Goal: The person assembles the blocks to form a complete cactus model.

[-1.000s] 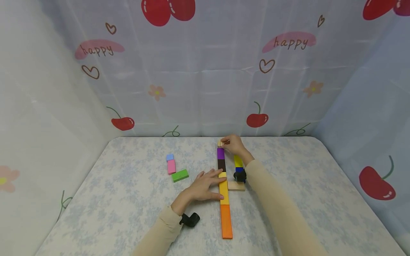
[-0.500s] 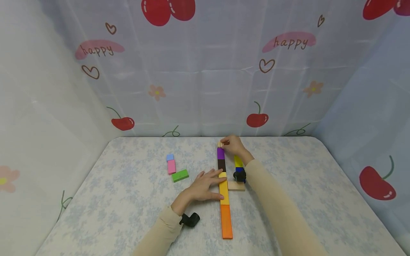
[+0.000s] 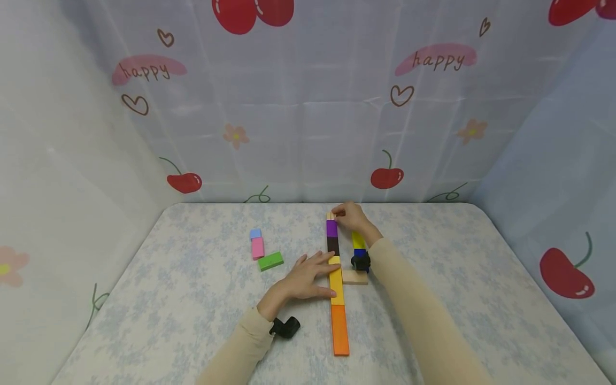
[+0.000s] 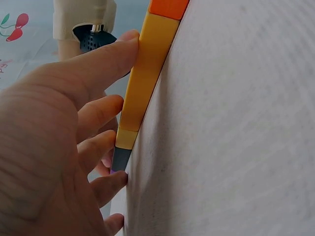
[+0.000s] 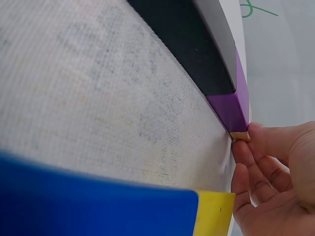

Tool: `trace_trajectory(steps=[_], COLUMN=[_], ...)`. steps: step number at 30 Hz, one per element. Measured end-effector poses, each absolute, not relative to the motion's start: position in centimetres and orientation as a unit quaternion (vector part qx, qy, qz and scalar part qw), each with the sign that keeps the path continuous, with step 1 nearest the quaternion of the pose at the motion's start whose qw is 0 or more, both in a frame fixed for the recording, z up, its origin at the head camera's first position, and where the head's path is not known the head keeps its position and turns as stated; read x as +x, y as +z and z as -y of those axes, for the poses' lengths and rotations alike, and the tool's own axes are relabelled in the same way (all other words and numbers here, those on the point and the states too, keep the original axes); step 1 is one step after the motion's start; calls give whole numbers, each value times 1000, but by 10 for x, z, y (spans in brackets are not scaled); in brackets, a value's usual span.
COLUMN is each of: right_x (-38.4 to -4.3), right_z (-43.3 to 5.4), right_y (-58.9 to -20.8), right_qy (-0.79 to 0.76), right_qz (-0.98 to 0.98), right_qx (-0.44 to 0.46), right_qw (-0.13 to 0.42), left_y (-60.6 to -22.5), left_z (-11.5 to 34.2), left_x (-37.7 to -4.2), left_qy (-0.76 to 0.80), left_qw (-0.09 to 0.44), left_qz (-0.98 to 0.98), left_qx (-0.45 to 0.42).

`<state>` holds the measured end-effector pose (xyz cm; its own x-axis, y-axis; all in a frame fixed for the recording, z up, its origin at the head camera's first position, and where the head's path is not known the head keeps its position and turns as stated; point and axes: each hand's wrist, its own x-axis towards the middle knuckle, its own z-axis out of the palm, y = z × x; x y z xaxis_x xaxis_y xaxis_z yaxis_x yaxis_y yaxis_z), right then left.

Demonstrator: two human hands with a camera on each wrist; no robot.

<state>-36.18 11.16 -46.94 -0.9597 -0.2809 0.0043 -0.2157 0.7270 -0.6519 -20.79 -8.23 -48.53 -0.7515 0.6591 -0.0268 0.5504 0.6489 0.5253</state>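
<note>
A straight row of blocks runs away from me: an orange block (image 3: 340, 330), yellow blocks (image 3: 336, 279), a black block (image 3: 333, 246), a purple block (image 3: 332, 228) and a small wooden block (image 3: 330, 216) at the far end. My left hand (image 3: 305, 279) lies beside the yellow part with fingers spread; its thumb and fingertips touch the left side and top. At the far end my right hand (image 3: 353, 218) pinches the small wooden block between thumb and fingers. In the right wrist view that wooden block (image 5: 240, 135) sits flush against the purple end.
Right of the row, beneath my right wrist, are a yellow block (image 3: 358, 240), a blue block (image 3: 359, 252) and a flat wooden block (image 3: 355, 277). Light blue (image 3: 255, 233), pink (image 3: 257, 248) and green (image 3: 271, 261) blocks lie to the left. A curtain (image 3: 308, 155) stands behind the table.
The head view has tilted slightly, so the scene sits a few pixels higher. Both hands and the blocks keep almost the same places.
</note>
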Motion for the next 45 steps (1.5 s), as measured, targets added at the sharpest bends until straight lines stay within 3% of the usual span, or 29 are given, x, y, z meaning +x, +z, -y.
trace_trajectory(steps=[10,23,33,45], right_x=[-353,-310,-264,-234], right_z=[-123,-147,-176,-197], right_y=[-453,-433,-440,-463], right_qy=[-365,-370,-347,-335], right_qz=[-916,-901,-903,-906], right_qx=[-145,-225,-251,-258], right_qw=[78,-3,-40,-17], left_y=[-484,-484,-484,-485], left_z=[81,82,81,82], left_x=[-207,-206,-207,-208], left_qy=[248,248,249,246], left_qw=[109,117,120,122], left_qz=[-903,-907,-906,-907], left_qx=[334,319,321,319])
